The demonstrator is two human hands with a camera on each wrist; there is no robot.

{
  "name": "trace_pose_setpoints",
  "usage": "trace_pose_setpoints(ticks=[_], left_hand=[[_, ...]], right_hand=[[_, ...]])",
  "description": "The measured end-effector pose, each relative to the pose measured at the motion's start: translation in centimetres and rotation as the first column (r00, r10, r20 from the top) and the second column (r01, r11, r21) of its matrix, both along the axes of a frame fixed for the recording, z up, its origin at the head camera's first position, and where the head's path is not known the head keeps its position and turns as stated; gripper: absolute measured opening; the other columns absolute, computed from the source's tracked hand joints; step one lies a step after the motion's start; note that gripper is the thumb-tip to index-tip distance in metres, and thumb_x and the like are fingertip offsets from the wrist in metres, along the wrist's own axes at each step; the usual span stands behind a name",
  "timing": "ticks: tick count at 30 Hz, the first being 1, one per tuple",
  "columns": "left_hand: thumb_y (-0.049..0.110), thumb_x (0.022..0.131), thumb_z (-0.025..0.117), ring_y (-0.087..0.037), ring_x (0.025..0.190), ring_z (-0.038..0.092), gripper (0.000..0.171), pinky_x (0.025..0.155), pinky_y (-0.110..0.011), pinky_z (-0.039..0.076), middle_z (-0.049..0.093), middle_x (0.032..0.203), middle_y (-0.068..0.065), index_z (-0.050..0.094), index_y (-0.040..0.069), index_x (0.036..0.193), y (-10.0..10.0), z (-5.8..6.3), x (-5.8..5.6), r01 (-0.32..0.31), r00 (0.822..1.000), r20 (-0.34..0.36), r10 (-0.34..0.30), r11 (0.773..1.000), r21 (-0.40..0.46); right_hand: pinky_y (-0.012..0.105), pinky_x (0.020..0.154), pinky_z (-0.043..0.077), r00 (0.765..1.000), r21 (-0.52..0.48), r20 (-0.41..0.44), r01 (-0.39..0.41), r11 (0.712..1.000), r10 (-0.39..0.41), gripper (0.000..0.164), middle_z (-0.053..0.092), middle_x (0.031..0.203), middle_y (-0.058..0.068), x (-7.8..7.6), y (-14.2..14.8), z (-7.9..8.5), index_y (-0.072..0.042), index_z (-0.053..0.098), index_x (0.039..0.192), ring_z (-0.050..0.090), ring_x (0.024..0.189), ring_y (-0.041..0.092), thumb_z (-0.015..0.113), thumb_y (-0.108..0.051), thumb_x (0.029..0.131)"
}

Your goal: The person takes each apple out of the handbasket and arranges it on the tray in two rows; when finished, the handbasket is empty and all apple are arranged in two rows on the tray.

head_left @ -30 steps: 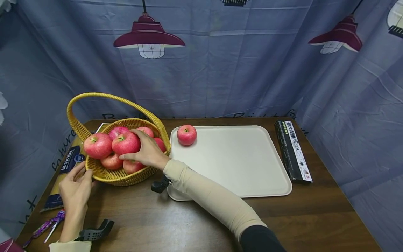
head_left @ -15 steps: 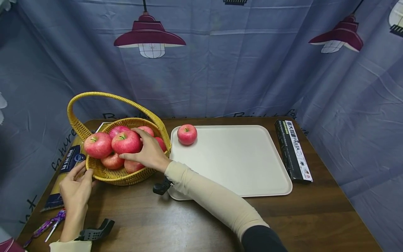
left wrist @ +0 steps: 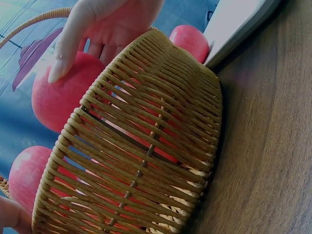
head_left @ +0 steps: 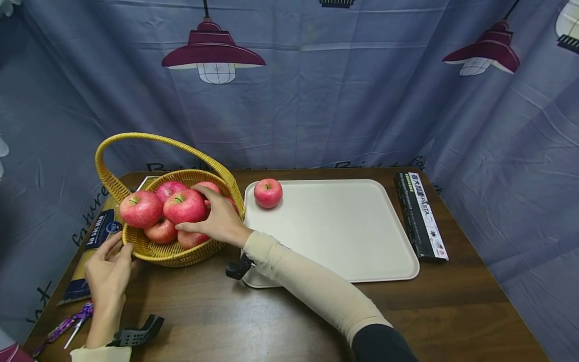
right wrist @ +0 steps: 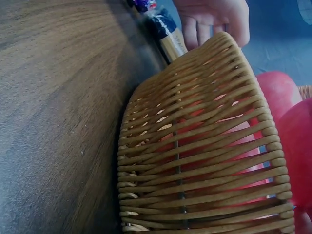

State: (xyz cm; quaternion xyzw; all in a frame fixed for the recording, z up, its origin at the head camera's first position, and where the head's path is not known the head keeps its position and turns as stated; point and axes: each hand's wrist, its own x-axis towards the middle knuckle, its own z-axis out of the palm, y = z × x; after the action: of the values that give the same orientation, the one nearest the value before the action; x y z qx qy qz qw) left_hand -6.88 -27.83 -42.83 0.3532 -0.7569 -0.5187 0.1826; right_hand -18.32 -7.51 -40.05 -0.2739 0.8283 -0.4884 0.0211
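Apple [head_left: 184, 206] sits in the wide-curved fingers of the right hand [head_left: 221, 219], other apples [head_left: 160, 232] just below them in the basket [head_left: 174, 261]; left hand [head_left: 107, 274] grips its rim. Looks like the grab step tbh, next probably needs a steady lift toward the tray [head_left: 336, 231], right of those fingers.

Brown wood-grain tabletop [head_left: 217, 322]. Directly on it: yellow wicker basket [head_left: 174, 259] upright at left, off-white tray [head_left: 334, 231] flat just beside it, black pasta box [head_left: 421, 216] near tray's right edge, navy-and-yellow packet [head_left: 100, 229] beside basket, purple-wrapped item [head_left: 85, 311] near packet's lower end.
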Motion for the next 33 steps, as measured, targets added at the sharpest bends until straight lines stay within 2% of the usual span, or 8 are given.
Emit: trace_pose_setpoints(ticks=[5, 15, 22, 30, 33], left_hand=[[0.022, 0.097, 0.061, 0.01, 0.089, 0.065, 0.045, 0.056, -0.007, 0.055, 0.058, 0.144, -0.014, 0.059, 0.016, 0.142, -0.1, 0.0, 0.0, 0.002, 1.0, 0.005, -0.002, 1.0, 0.004], [0.025, 0.098, 0.06, 0.011, 0.091, 0.064, 0.047, 0.056, -0.006, 0.053, 0.054, 0.148, -0.014, 0.056, 0.017, 0.145, -0.2, 0.2, 0.1, 0.013, 1.0, 0.023, -0.013, 1.0, 0.015], [0.023, 0.098, 0.061, 0.019, 0.075, 0.056, 0.046, 0.054, -0.006, 0.053, 0.057, 0.146, -0.014, 0.057, 0.015, 0.143, 0.0, 0.3, 0.2, 0.009, 1.0, 0.0, -0.009, 0.999, 0.035], [0.022, 0.097, 0.062, 0.015, 0.081, 0.061, 0.046, 0.054, -0.007, 0.054, 0.058, 0.144, -0.013, 0.059, 0.015, 0.142, 0.0, 0.1, 0.1, 0.003, 1.0, -0.012, -0.002, 0.999, 0.041], [0.021, 0.097, 0.062, 0.014, 0.082, 0.062, 0.045, 0.055, -0.006, 0.054, 0.06, 0.143, -0.012, 0.059, 0.015, 0.142, 0.0, 0.1, 0.1, 0.004, 1.0, -0.018, -0.003, 1.0, 0.029]], right_hand=[[0.012, 0.091, 0.053, 0.999, -0.021, -0.026, -0.028, 0.999, 0.027, 0.082, 0.062, 0.131, -0.005, 0.2, 0.7, 0.1, -0.024, 0.051, 0.14, 0.066, 0.109, 0.006, 0.091, -0.04, 0.07], [0.013, 0.091, 0.054, 0.995, -0.14, -0.005, -0.104, 0.985, 0.104, 0.079, 0.061, 0.132, -0.003, 0.9, 2.4, 1.0, -0.023, 0.05, 0.141, 0.064, 0.108, 0.005, 0.09, -0.031, 0.073], [0.014, 0.096, 0.054, 0.99, -0.129, -0.064, -0.131, 0.983, 0.123, 0.077, 0.061, 0.132, -0.001, 1.5, 3.6, 1.0, -0.02, 0.051, 0.141, 0.065, 0.112, 0.007, 0.089, -0.029, 0.074], [0.016, 0.093, 0.056, 0.981, -0.093, -0.128, -0.156, 0.983, 0.144, 0.084, 0.062, 0.132, 0.002, 2.8, 6.0, 1.4, -0.017, 0.049, 0.144, 0.064, 0.11, 0.01, 0.09, -0.031, 0.072], [0.019, 0.097, 0.055, 0.973, -0.067, -0.167, -0.172, 0.983, 0.159, 0.085, 0.063, 0.13, 0.0, 3.1, 7.2, 1.4, -0.016, 0.05, 0.143, 0.063, 0.111, 0.008, 0.091, -0.033, 0.07]])
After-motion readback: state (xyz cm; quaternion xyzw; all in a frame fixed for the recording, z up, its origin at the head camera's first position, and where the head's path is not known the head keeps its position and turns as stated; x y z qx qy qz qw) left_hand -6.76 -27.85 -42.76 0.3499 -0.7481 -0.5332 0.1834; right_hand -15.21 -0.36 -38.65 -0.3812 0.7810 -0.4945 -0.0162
